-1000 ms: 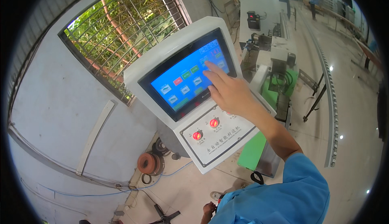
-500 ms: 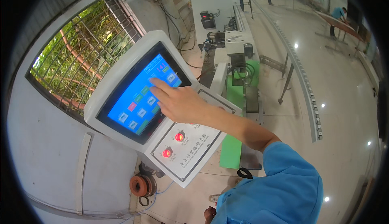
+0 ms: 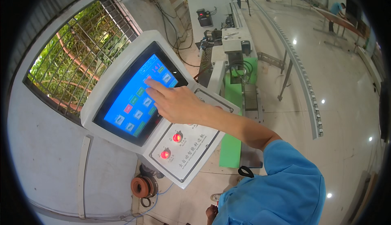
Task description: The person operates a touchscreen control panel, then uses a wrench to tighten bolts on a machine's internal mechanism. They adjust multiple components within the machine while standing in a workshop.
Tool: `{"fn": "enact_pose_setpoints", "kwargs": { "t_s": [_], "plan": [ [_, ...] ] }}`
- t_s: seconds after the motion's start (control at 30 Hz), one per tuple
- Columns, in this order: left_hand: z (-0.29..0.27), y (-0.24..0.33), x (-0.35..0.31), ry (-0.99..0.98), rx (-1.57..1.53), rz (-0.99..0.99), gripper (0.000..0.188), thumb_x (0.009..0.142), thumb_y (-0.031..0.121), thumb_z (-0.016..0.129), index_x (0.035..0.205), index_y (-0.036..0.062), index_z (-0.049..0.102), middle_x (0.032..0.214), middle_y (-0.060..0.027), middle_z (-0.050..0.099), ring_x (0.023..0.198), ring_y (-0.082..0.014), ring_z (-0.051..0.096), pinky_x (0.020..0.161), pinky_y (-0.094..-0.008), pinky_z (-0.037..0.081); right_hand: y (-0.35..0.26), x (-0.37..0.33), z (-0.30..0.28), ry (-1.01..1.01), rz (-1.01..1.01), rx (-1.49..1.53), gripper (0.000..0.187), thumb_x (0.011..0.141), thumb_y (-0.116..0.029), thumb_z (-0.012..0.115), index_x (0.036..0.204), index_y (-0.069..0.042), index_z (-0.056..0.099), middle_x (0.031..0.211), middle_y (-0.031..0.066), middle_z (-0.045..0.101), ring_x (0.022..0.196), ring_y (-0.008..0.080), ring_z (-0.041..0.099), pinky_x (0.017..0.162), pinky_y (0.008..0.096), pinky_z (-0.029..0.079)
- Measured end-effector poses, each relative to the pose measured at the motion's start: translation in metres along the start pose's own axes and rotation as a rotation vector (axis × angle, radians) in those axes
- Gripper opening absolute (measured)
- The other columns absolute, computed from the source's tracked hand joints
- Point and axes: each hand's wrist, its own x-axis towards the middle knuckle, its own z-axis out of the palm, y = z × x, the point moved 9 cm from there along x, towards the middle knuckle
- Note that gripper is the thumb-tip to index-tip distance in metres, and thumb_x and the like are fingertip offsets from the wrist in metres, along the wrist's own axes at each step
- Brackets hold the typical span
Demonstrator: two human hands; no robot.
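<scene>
My right hand (image 3: 177, 105) reaches in from the right, its index fingertip on a touchscreen (image 3: 122, 107) with a blue display. Its second finger is partly stretched out, the others are bent under, and it holds nothing. A small red patch shows on the display by the fingertip. The screen sits in a tilted light grey control console (image 3: 118, 52). Below it, a white button panel (image 3: 191, 149) carries lit red knobs (image 3: 177, 138); my wrist and forearm cover part of this panel. Low beside my blue shirt hangs my left hand (image 3: 211, 212), fingers curled; anything inside is hidden.
Beyond the console stands a long machine (image 3: 240, 41) with a bright green panel (image 3: 231, 123) and loose cables. A rail on legs (image 3: 285, 41) curves along the right. Brown rolls (image 3: 141, 187) lie on the floor by the wall. Another person (image 3: 336, 10) bends over a far table.
The view has shifted slightly, moving the console a little left in the picture. My right index finger stays at the display, where a red patch now shows beside its tip.
</scene>
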Motion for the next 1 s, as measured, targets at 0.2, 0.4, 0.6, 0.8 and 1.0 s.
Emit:
{"fn": "enact_pose_setpoints", "kwargs": {
  "t_s": [0.2, 0.4, 0.6, 0.8, 1.0],
  "plan": [
    [-0.003, -0.017, 0.004, 0.070, -0.115, -0.096, 0.026, 0.098, 0.017, 0.065, 0.076, 0.0095, 0.054, 0.065, -0.0028, 0.054, 0.056, -0.0163, 0.057, 0.048, -0.0291, 0.043, -0.002, -0.008, -0.003, 0.000, -0.003, -0.040, 0.043, 0.093, -0.016, 0.070, 0.134, -0.003, 0.062, 0.156, 0.0133, 0.053, 0.086, 0.0290, 0.076, 0.064, 0.0402, 0.062],
    [0.000, -0.047, -0.005, 0.076, -0.425, -0.384, 0.020, 0.099, 0.015, 0.065, 0.082, 0.0063, 0.060, 0.070, -0.0061, 0.061, 0.059, -0.0174, 0.062, 0.049, -0.0309, 0.045, 0.000, -0.016, -0.015, 0.019, 0.015, 0.004, 0.040, 0.094, -0.016, 0.068, 0.130, -0.002, 0.062, 0.154, 0.0155, 0.054, 0.076, 0.0329, 0.076, 0.063, 0.0460, 0.062],
    [-0.001, -0.060, -0.013, 0.204, -0.524, -0.540, 0.041, 0.112, 0.026, 0.051, 0.076, 0.0061, 0.053, 0.069, -0.0067, 0.057, 0.057, -0.0175, 0.057, 0.051, -0.0311, 0.043, 0.003, -0.007, -0.001, 0.009, 0.016, -0.019, 0.039, 0.095, -0.017, 0.067, 0.130, -0.002, 0.062, 0.155, 0.0146, 0.053, 0.074, 0.0337, 0.075, 0.064, 0.0467, 0.061],
    [0.003, -0.052, -0.012, 0.170, -0.466, -0.468, 0.023, 0.100, 0.013, 0.056, 0.078, 0.0090, 0.050, 0.064, -0.0035, 0.043, 0.054, -0.0186, 0.048, 0.046, -0.0336, 0.038, -0.001, -0.014, 0.000, 0.048, -0.020, -0.099, 0.041, 0.096, -0.019, 0.068, 0.132, -0.002, 0.063, 0.155, 0.0142, 0.054, 0.075, 0.0299, 0.075, 0.063, 0.0428, 0.060],
    [-0.004, -0.039, 0.001, 0.074, -0.122, -0.338, 0.026, 0.103, 0.034, 0.060, 0.098, 0.0088, 0.063, 0.094, -0.0106, 0.072, 0.087, -0.0294, 0.070, 0.073, -0.0438, 0.053, 0.005, -0.014, 0.006, -0.015, 0.020, -0.015, 0.045, 0.094, -0.017, 0.069, 0.134, 0.000, 0.058, 0.161, 0.0129, 0.045, 0.071, 0.0299, 0.074, 0.057, 0.0434, 0.059]
  ]
}}
